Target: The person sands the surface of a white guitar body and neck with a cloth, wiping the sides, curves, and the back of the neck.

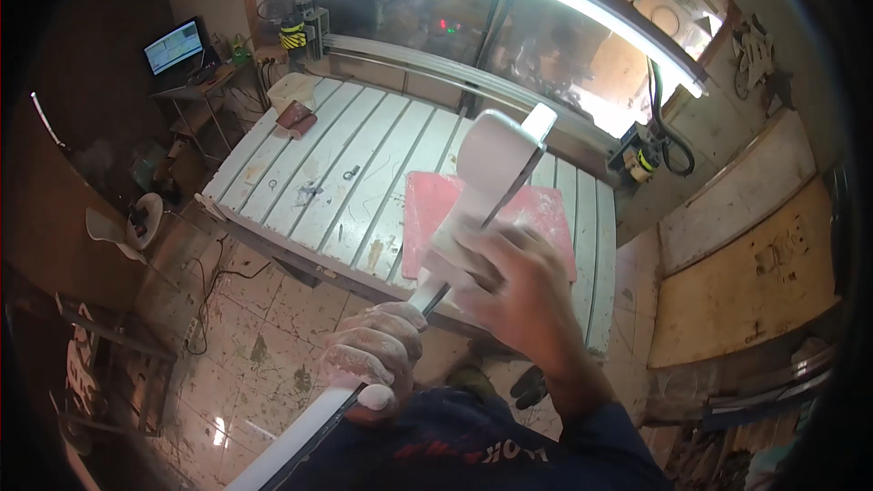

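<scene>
Strip (422,295) slants up from your lower left over the pink board (429,205) on the slatted table (377,136); your left hand (375,352) is clamped round it. Your blurred right hand (520,275) meets the pale sheet (489,156) along it; I cannot tell its grip.

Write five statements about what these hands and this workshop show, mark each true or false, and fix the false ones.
1. The left hand is closed around the long white piece. True.
2. The pink board lies underneath the slatted table. False: it lies on top of it.
3. The right hand looks blurred. True.
4. The monitor at the far left has a dark screen. False: its screen is lit.
5. A lit tube light runs across the top of the picture. True.
</scene>
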The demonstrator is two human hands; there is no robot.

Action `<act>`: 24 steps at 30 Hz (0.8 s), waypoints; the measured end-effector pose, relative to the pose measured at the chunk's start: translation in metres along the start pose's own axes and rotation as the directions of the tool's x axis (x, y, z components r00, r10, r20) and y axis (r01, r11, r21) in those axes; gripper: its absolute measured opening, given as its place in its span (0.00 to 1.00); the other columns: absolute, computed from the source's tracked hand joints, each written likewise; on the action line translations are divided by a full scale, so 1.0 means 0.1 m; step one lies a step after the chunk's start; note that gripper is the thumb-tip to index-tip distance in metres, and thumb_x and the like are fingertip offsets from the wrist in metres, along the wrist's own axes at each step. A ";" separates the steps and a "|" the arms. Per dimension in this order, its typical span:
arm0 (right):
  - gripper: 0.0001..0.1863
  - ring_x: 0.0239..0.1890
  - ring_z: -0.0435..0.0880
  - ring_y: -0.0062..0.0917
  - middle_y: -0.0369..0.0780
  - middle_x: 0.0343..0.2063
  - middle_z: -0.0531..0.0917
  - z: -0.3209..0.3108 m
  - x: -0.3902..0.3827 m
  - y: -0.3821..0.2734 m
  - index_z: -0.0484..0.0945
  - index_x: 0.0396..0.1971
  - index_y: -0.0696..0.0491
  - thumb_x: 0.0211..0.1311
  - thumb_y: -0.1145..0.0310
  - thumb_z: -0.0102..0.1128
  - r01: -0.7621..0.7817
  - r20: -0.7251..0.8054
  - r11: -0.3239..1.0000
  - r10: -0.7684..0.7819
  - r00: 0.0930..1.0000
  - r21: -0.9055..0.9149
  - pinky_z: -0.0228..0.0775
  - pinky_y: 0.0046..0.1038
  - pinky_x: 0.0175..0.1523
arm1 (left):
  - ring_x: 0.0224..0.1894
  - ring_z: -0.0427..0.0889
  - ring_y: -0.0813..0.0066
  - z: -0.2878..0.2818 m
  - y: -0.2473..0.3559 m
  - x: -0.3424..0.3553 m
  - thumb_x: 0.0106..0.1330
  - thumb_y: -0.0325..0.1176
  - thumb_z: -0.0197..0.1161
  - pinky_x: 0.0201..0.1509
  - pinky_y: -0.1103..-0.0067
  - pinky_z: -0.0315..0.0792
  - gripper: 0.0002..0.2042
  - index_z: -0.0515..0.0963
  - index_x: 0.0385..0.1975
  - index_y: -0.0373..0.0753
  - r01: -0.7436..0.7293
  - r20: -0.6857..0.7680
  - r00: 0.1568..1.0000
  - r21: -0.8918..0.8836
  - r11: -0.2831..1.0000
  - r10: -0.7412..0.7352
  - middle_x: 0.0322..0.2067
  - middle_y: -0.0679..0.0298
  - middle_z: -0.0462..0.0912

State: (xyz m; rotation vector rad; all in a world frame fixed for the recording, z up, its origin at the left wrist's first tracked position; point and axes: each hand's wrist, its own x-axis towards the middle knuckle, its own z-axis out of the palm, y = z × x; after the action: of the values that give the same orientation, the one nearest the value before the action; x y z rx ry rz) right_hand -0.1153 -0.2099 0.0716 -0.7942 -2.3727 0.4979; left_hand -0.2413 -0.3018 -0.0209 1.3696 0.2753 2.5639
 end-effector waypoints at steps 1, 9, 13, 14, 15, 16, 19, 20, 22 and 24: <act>0.23 0.43 0.85 0.42 0.48 0.41 0.85 0.10 0.16 -0.03 0.82 0.47 0.57 0.50 0.64 0.69 0.039 0.009 0.995 -0.038 0.999 -0.093 0.76 0.39 0.51 | 0.23 0.72 0.71 0.01 -0.03 0.04 0.69 0.46 0.63 0.37 0.67 0.72 0.16 0.68 0.27 0.45 -0.005 0.022 1.000 0.028 1.000 0.004 0.19 0.68 0.69; 0.21 0.42 0.84 0.41 0.47 0.38 0.84 0.13 0.09 -0.03 0.82 0.45 0.56 0.50 0.64 0.69 0.014 -0.020 0.996 -0.016 1.000 -0.090 0.77 0.41 0.48 | 0.22 0.72 0.70 -0.10 0.00 0.08 0.70 0.42 0.61 0.33 0.70 0.71 0.14 0.67 0.26 0.45 0.036 0.194 0.980 0.053 0.998 -0.045 0.20 0.67 0.70; 0.21 0.43 0.85 0.41 0.48 0.38 0.85 0.07 0.00 0.08 0.81 0.44 0.56 0.50 0.64 0.69 0.049 -0.009 0.996 -0.050 0.999 -0.070 0.77 0.42 0.47 | 0.22 0.72 0.70 -0.03 0.02 0.01 0.71 0.43 0.60 0.33 0.68 0.71 0.14 0.67 0.27 0.44 -0.013 -0.003 1.000 0.069 0.998 0.013 0.19 0.66 0.70; 0.19 0.43 0.84 0.40 0.47 0.36 0.85 0.02 -0.10 0.15 0.81 0.44 0.55 0.52 0.62 0.68 0.041 -0.050 0.999 -0.040 0.998 0.028 0.76 0.43 0.46 | 0.22 0.72 0.70 -0.05 0.01 0.02 0.71 0.43 0.60 0.33 0.68 0.71 0.14 0.67 0.27 0.44 -0.019 -0.001 1.000 0.067 0.998 0.019 0.19 0.66 0.70; 0.19 0.44 0.83 0.41 0.47 0.35 0.84 0.03 -0.14 0.11 0.81 0.44 0.54 0.53 0.62 0.68 0.015 -0.070 1.000 -0.014 0.997 0.011 0.76 0.43 0.47 | 0.22 0.73 0.70 -0.06 0.01 0.03 0.71 0.43 0.60 0.34 0.67 0.72 0.14 0.66 0.27 0.44 -0.024 0.040 0.999 0.055 0.998 0.022 0.19 0.66 0.70; 0.19 0.44 0.83 0.41 0.47 0.35 0.84 0.08 -0.05 0.03 0.81 0.44 0.54 0.53 0.62 0.68 0.013 -0.071 1.000 -0.011 0.997 0.025 0.76 0.43 0.47 | 0.22 0.73 0.70 -0.07 0.02 0.03 0.71 0.43 0.61 0.34 0.67 0.72 0.15 0.66 0.27 0.45 -0.017 0.086 0.996 0.056 0.998 0.012 0.19 0.66 0.70; 0.23 0.38 0.87 0.37 0.49 0.42 0.85 0.15 0.21 -0.14 0.82 0.49 0.57 0.48 0.74 0.69 0.045 0.092 0.977 -0.026 0.995 -0.208 0.79 0.31 0.44 | 0.22 0.74 0.70 0.00 0.06 0.02 0.72 0.45 0.60 0.37 0.66 0.74 0.15 0.66 0.27 0.45 0.026 0.075 0.997 0.131 0.991 -0.036 0.18 0.66 0.71; 0.23 0.38 0.87 0.37 0.49 0.42 0.85 0.13 0.14 -0.07 0.82 0.49 0.57 0.48 0.74 0.69 0.049 0.094 0.977 -0.030 0.995 -0.207 0.79 0.31 0.44 | 0.22 0.74 0.70 -0.01 0.04 -0.01 0.72 0.45 0.60 0.37 0.66 0.74 0.15 0.66 0.27 0.45 0.023 0.074 0.997 0.133 0.991 -0.033 0.18 0.66 0.71; 0.22 0.36 0.87 0.31 0.47 0.39 0.86 -0.05 -0.17 0.23 0.83 0.47 0.57 0.48 0.73 0.70 0.042 -0.008 0.999 -0.041 0.999 0.032 0.78 0.28 0.42 | 0.22 0.76 0.70 -0.06 -0.03 -0.05 0.73 0.46 0.59 0.38 0.65 0.75 0.16 0.66 0.28 0.45 -0.043 0.013 0.999 0.095 0.994 0.042 0.18 0.67 0.71; 0.19 0.34 0.87 0.26 0.44 0.33 0.87 -0.35 -0.41 0.42 0.83 0.46 0.61 0.53 0.70 0.69 -0.058 0.007 0.997 0.058 0.998 -0.055 0.77 0.26 0.41 | 0.22 0.76 0.70 -0.10 0.00 0.02 0.73 0.47 0.59 0.38 0.65 0.75 0.16 0.66 0.28 0.45 -0.045 0.038 0.998 0.060 0.997 0.042 0.18 0.67 0.72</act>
State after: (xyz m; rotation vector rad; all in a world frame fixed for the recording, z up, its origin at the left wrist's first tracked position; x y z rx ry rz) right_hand -0.0484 -0.1990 0.0604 -0.8892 -2.3855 0.4629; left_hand -0.2506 -0.3016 -0.0252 1.4585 0.3237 2.5824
